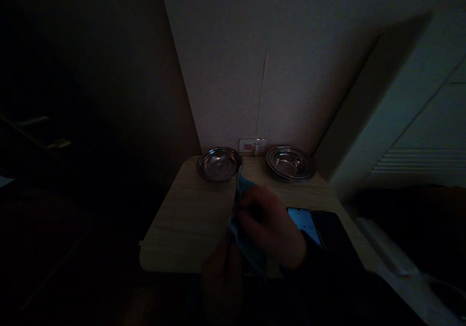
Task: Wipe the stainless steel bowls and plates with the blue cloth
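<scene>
A blue cloth (251, 250) hangs between my two hands over the front of a small wooden table (185, 214). Its pale edge runs up toward the left steel dish. My right hand (273, 226) is closed, thumb and fingers pinching the cloth near its upper part. Lower down and closer to me, my left hand (222, 277) grips the bottom end of the same edge; darkness and blur hide part of its fingers. Behind the cloth, a shallow round steel dish (219, 165) sits at the table's back left.
Several nested steel dishes (290, 163) stand at the back right. A lit phone (305, 224) in an opened dark case lies right of my right hand. On the wall behind is a socket panel (252, 145) with a plug. A pale panel (393, 117) rises at right.
</scene>
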`<state>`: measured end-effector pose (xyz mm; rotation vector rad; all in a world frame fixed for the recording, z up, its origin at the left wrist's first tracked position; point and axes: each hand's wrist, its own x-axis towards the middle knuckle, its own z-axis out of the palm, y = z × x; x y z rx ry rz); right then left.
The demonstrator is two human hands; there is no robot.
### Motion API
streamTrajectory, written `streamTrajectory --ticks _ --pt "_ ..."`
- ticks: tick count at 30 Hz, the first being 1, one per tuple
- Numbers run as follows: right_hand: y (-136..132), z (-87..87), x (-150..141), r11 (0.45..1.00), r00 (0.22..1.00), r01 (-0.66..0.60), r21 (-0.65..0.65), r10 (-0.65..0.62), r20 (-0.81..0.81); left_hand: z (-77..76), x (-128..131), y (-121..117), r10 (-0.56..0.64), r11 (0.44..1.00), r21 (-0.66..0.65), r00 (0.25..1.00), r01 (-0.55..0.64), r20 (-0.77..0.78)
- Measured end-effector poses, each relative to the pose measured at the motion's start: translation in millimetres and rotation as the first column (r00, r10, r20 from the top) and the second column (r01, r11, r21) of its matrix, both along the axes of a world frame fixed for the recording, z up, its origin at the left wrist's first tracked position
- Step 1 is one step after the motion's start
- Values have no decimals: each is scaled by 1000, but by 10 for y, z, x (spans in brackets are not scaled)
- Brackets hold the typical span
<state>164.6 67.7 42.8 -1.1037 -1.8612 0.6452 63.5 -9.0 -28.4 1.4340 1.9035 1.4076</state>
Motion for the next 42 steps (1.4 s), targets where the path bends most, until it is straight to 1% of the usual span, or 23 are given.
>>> streamTrajectory --ticks 1,2,3,5,7,9,10,11,15,16,17,19,22,24,27,29,32,33,34,36,38,40,42 --pt "2 2 -1 998 999 37 -42 -37 3 1 5 -3 10 1000 11 1000 -11 11" --pt "2 3 -3 995 997 76 -70 -77 -5 3 11 -6 59 998 4 998 -59 26" --pt "-1 4 -6 996 997 75 -49 -76 -14 8 17 -8 109 994 -8 994 -109 29" --pt "-6 4 -13 1000 999 -24 3 24 23 22 25 -9 144 990 -7 989 -144 25" --pt "1 5 -21 998 998 -42 38 40 46 36 27 -5 95 995 19 995 -96 16" --pt "2 6 -29 1000 999 9 7 -9 35 40 20 -1 48 999 -8 998 -48 35" --pt "-12 8 -32 999 999 28 -16 -27 25 36 11 0 71 997 -17 996 -70 62" --pt "-38 9 -34 999 999 37 4 -37 18 30 1 1 84 996 -20 994 -83 73" --pt "-113 18 -37 998 998 -39 56 36 58 15 -28 0 75 997 -35 996 -74 43" --pt "-73 20 -36 999 999 -35 39 34 40 21 -19 -1 49 998 -54 996 -45 70" --pt "-1 18 -33 1000 999 -28 -7 28 -16 29 -4 -4 82 996 -47 990 -77 111" --pt "211 -1 -17 985 985 -29 -169 0 -170 34 35 -14 178 982 -85 974 -167 143" --pt "519 -83 48 929 932 -88 -358 -50 -359 -19 52 -39 245 966 -126 955 -226 166" --pt "609 -168 116 914 899 -109 -391 -77 -432 -91 17 -53 231 970 -121 952 -210 200" --pt "562 -299 227 903 823 -116 -413 -146 -549 -193 -63 -64 266 962 -130 937 -241 229" --pt "471 -361 285 885 727 -166 -434 -187 -661 -229 -100 -68 287 956 -133 926 -261 246" --pt "334 -403 324 840 521 -282 -464 -272 -809 -235 -123 -79 304 952 -116 911 -283 277" --pt "293 -409 323 833 473 -297 -468 -298 -829 -227 -129 -85 314 949 -112 907 -294 280" --pt "252 -415 316 833 455 -289 -472 -314 -833 -215 -137 -90 326 945 -112 903 -307 281" --pt "163 -433 283 842 478 -247 -480 -325 -816 -175 -160 -94 348 937 -119 896 -328 276" --pt "51 -462 224 860 567 -188 -475 -300 -767 -106 -182 -79 369 929 -134 891 -346 262" --pt "-88 -491 146 894 675 -127 -430 -240 -698 -17 -187 -50 352 934 -166 899 -317 260" --pt "-233 -505 61 943 758 -70 -327 -163 -631 62 -169 -20 276 952 -208 920 -223 279"
